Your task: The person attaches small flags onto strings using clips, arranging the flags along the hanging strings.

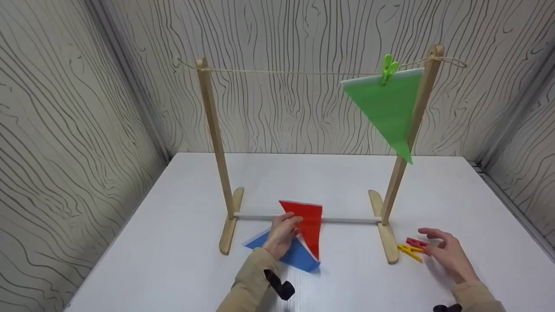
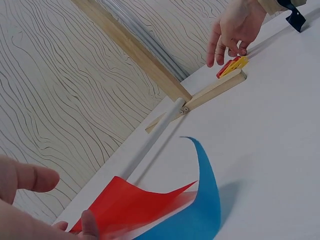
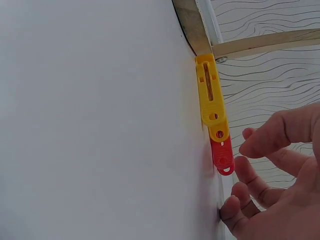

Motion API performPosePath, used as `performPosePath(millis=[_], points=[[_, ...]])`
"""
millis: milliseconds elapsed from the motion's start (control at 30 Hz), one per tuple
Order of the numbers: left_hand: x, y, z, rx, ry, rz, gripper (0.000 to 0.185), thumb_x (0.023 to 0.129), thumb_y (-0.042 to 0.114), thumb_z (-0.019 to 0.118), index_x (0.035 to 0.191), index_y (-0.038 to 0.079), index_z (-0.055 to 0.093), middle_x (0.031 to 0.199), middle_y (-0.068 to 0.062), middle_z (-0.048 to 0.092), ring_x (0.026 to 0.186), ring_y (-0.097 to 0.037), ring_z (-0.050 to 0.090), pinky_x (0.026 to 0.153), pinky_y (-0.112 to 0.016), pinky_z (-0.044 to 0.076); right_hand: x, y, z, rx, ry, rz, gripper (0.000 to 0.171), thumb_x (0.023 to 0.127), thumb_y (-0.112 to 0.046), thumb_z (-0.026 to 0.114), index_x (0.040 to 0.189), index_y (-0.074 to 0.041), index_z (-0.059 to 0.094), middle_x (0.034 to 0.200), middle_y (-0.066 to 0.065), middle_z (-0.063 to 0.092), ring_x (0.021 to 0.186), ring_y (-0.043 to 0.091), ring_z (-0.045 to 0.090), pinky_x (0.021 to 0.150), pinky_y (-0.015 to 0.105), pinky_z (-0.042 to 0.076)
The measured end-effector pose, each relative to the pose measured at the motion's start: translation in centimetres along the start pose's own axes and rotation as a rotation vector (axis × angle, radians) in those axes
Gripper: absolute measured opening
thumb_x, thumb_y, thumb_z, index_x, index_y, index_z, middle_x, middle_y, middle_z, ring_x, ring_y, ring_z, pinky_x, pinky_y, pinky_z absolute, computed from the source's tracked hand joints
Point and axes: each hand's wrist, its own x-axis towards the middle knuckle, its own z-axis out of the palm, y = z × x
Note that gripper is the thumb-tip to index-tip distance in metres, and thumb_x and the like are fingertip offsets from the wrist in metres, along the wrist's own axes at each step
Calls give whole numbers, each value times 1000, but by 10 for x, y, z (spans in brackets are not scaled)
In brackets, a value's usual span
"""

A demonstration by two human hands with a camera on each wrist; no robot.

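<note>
My left hand (image 1: pixel 282 234) pinches the red triangular flag (image 1: pixel 311 221), whose pale edge faces away. Its fingertips show at the flag's corner in the left wrist view, with one finger held apart. Partly under the hand and the red flag is a blue triangular flag (image 1: pixel 299 256), one tip curling up. My right hand (image 1: pixel 451 255) is beside a red clothespin (image 3: pixel 223 157) and a yellow clothespin (image 3: pixel 211 92) on the table. Its loosely bent fingers are just short of the red one. A green flag (image 1: pixel 386 108) hangs from the string under a green clothespin (image 1: pixel 389 69).
A wooden stand has a left post (image 1: pixel 215 138) and a right post (image 1: pixel 405 173), joined low by a white bar (image 1: pixel 351 219). A thin string (image 1: pixel 277 72) runs between the post tops. Patterned walls enclose the white table (image 1: pixel 164 260) at the back and sides.
</note>
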Motion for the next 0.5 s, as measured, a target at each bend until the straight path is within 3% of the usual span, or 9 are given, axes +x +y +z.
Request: performPosePath(millis=[133, 333, 500], points=[[2, -1, 0, -4, 5, 13, 61, 94, 10, 63, 145, -11, 36, 136, -24, 46, 113, -30, 53, 109, -38, 49, -2, 2, -2, -18, -17, -44, 47, 94, -8, 57, 138, 7, 47, 137, 36, 39, 90, 22, 49, 73, 27, 43], [2, -2, -1, -2, 11, 1, 59, 95, 10, 63, 144, -11, 36, 133, -22, 47, 110, -28, 54, 106, -35, 50, 0, 4, -4, -23, -65, -48, 45, 95, -11, 61, 136, 6, 51, 135, 33, 43, 103, 29, 41, 77, 31, 39], [2, -1, -1, -12, 15, 8, 57, 96, 9, 62, 143, -12, 37, 133, -22, 48, 108, -27, 54, 104, -34, 51, -1, 5, -3, -32, -80, -64, 47, 94, -16, 66, 134, 6, 53, 134, 31, 43, 105, 29, 38, 77, 32, 36]])
